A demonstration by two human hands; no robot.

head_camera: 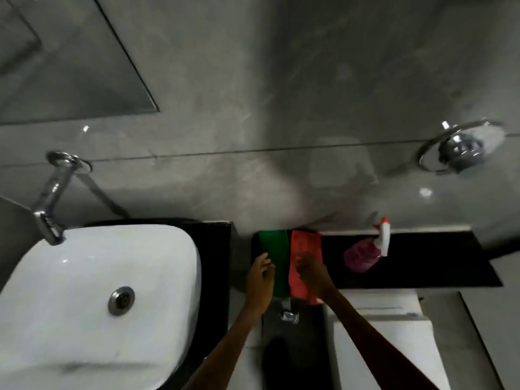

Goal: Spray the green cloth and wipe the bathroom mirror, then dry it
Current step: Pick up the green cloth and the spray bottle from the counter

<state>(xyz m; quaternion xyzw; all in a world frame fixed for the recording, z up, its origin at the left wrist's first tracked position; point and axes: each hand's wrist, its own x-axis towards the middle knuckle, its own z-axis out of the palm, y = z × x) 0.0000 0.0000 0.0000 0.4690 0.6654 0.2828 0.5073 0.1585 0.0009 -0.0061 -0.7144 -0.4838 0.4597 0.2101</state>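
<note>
A folded green cloth (276, 254) lies on the black ledge (422, 266), with a folded red cloth (304, 249) right beside it on its right. My left hand (260, 280) hovers at the green cloth's left edge with fingers apart. On the red cloth rests my right hand (313, 273), fingers spread, gripping nothing. A pink spray bottle (365, 253) with a white and red trigger head stands on the ledge to the right of the cloths. The mirror (56, 68) fills the upper left of the wall.
A white basin (92, 299) with a chrome drain sits at lower left under a chrome wall tap (52, 201). A round chrome wall fitting (461, 149) is at upper right. A white toilet tank (388, 333) stands below the ledge.
</note>
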